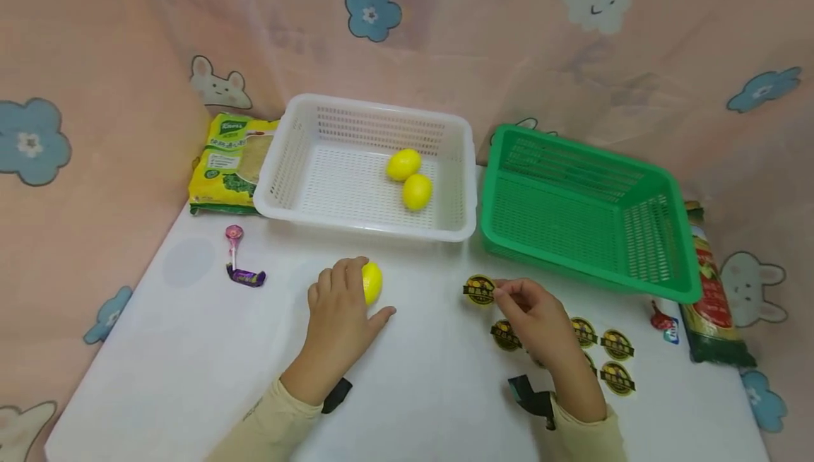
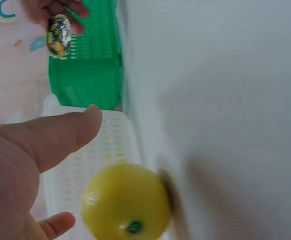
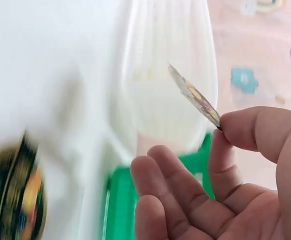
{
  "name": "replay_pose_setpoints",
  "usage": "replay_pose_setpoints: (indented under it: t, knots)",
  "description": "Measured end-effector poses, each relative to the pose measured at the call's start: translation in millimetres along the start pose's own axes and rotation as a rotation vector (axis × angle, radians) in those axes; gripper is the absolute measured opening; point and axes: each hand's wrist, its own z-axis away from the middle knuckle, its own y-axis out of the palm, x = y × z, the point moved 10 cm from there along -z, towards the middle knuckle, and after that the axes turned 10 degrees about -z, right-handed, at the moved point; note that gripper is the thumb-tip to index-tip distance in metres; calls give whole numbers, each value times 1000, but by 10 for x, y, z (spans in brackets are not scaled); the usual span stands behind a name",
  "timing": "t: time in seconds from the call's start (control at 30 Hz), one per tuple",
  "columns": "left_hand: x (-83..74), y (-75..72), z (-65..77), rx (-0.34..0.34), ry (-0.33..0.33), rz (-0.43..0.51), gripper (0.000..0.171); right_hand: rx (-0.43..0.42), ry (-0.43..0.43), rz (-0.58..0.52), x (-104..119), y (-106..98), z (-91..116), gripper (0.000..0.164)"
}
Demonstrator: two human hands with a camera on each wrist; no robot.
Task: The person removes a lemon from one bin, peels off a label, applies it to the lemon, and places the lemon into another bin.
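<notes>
A yellow lemon lies on the white table in front of the white basket. My left hand rests against its left side, thumb stretched away and fingers loosely bent. In the left wrist view, the thumb stands apart from the lemon; most of the other fingers are out of frame there. Between thumb and index finger, my right hand pinches a round black-and-gold sticker by its edge. Seen nearly edge-on in the right wrist view, the sticker is off the table. Several similar stickers lie beneath and beside that hand, some partly hidden.
Two lemons lie in the white basket. To its right stands a green basket. A yellow packet, a lollipop and a purple-wrapped candy are at left. A red packet and red candy are at right.
</notes>
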Motion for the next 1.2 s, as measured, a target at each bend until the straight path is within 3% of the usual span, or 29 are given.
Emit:
replay_pose_setpoints:
  t: [0.2, 0.3, 0.43, 0.53, 0.7, 0.8, 0.9, 1.2]
  knots:
    - [197, 113, -9, 7, -74, 38, 77, 48, -63, -69, 276, 282, -75, 25]
    - [270, 144, -48, 0, -72, 61, 68, 107, -75, -215, 334, 432, -86, 21]
    - [361, 175, -108, 62, -88, 154, 62, 182, -51, -369, 373, 594, -74, 19]
    - [424, 188, -122, 141, -150, 315, 58, 198, -34, -423, 414, 641, -52, 17]
    - [427, 204, -105, 242, -260, 754, 56, 201, -33, -511, 546, 636, 3, 12]
    - [323, 187, -110, 283, -249, 1019, 64, 195, -52, -536, 644, 607, 42, 11]
    - [230, 164, -121, 306, -233, 1218, 70, 188, -67, -557, 737, 579, 80, 12]
    - [18, 245, -131, 354, -218, 1415, 52, 160, -44, -702, 887, 645, 65, 15]
